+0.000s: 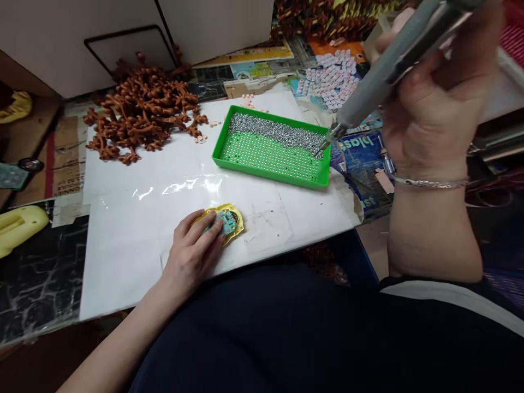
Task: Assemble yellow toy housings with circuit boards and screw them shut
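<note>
My left hand [192,248] rests on the white sheet with its fingers pressed on a small yellow casing [230,219] that has a green circuit board inside. My right hand [434,103] is raised at the right and wrapped round a grey electric screwdriver [385,71]. The driver's tip points down at the right end of a green tray [245,164], touching the band of small silver screws [278,131] lying along the tray's far side.
A heap of brown rubbery parts [141,112] lies at the back left. Small pinkish pieces [333,79] are spread behind the tray. A yellow plastic part [18,226] sits at the left edge. White boxes stand at the back.
</note>
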The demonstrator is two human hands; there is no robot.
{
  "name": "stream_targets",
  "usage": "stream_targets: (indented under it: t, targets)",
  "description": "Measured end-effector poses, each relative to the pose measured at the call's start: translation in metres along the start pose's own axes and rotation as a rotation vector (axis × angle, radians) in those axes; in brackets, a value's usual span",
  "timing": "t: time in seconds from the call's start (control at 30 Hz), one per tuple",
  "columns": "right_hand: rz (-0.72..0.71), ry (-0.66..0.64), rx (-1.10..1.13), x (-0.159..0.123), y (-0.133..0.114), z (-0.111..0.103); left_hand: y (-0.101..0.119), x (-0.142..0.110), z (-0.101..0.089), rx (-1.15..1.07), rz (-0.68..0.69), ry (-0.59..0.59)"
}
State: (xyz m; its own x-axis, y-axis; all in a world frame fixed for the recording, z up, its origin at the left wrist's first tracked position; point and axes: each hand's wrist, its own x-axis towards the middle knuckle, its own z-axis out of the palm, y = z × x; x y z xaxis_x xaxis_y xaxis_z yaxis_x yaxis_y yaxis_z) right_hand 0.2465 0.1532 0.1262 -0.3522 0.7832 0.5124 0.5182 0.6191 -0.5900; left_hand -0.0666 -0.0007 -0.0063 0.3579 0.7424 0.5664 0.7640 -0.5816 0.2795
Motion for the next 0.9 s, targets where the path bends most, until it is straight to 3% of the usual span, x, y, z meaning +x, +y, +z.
stream_targets:
  t: [0.07,0.1,0.23,0.3,0.53,0.73,0.9]
  targets:
    - [-0.034,0.21,0.304,-0.005,0.009,0.003,-0.001,0.0,-0.002,0.001,0.013,-0.012]
    - [-0.06,0.25,0.434,-0.007,0.013,0.006,-0.001,0.0,-0.002,0.001,0.015,-0.021]
    - [-0.133,0.195,0.716,-0.008,0.022,0.018,-0.001,0.002,-0.003,-0.02,0.011,-0.067]
    - [-0.086,0.218,0.78,-0.008,0.023,0.025,0.002,0.006,-0.001,-0.032,0.022,-0.077]
    - [-0.028,0.487,0.568,-0.018,0.033,0.045,0.02,0.027,0.016,-0.071,0.121,-0.101]
    - [0.058,0.57,0.451,-0.028,0.053,0.058,0.021,0.027,0.018,-0.068,0.123,-0.094]
    - [0.131,0.544,0.464,-0.033,0.063,0.061,0.02,0.027,0.018,-0.065,0.13,-0.092]
